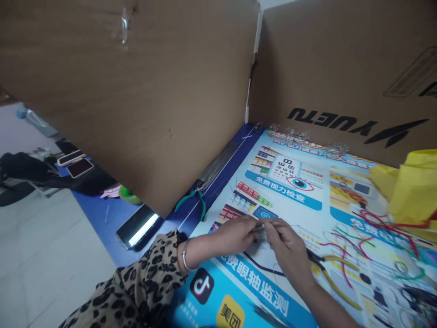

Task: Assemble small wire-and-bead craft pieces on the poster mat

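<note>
My left hand, a bracelet at its wrist, is closed with its fingertips pinched together. My right hand meets it, thumb and fingers also pinched. Between the fingertips runs a thin silvery wire, mostly hidden by the fingers. Just right of my right hand, pliers with yellow handles lie on the printed poster. Green-handled pliers rest beyond my left hand, by a bundle of straight thin wires.
Cardboard walls rise at the left and back. Red and green cords lie at the right near a yellow bag. A phone and a green tape roll sit on the blue table at left. Dark thin strands lie in front.
</note>
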Demonstrator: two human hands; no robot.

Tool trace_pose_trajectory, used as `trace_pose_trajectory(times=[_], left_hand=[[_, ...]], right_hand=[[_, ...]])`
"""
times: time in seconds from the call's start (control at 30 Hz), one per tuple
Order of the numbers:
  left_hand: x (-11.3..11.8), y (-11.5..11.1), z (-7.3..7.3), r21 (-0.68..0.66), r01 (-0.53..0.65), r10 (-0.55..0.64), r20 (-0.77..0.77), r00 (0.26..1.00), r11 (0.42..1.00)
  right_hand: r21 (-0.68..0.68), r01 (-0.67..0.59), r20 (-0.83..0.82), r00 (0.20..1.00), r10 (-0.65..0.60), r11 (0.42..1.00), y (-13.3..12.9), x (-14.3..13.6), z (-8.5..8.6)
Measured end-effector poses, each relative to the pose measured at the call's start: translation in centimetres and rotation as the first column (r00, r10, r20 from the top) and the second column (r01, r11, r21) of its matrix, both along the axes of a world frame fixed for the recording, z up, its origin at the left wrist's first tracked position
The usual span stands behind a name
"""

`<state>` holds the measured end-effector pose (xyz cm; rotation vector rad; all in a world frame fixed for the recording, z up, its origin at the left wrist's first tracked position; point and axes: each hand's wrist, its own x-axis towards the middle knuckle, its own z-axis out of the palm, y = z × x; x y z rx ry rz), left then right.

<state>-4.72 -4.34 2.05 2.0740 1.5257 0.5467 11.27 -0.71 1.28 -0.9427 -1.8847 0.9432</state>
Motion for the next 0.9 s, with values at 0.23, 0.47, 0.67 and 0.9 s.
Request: trace_pose_trajectory(times=[0.23, 0.47, 0.67, 0.9], left_hand=[[-6.5, 1.9, 2.5, 0.136, -0.535, 0.529, -0.471, 0.706, 0.834], [-8.5, 4.8, 1.9, 0.041, -0.560, 0.437, -0.674, 0.596, 0.828], [-9.0, 6.4, 1.7, -0.019, -0.536, 0.376, -0.692, 0.617, 0.844], [-9.3, 7.2, 1.6, -0.043, -0.538, 0.351, -0.714, 0.606, 0.842]], right_hand=[[-0.108, 0.019, 0.227, 0.974, 0.006, 0.994, 1.6, 1.0, -0.2], [-0.232, 0.052, 0.231, 0.973, 0.003, 0.971, 1.9, 1.1, -1.2], [-0.168, 0.030, 0.233, 0.973, 0.010, 0.985, 1.9, 1.2, -1.3], [-0.148, 0.035, 0.238, 0.971, 0.001, 0.988, 1.7, 1.2, -1.3]])
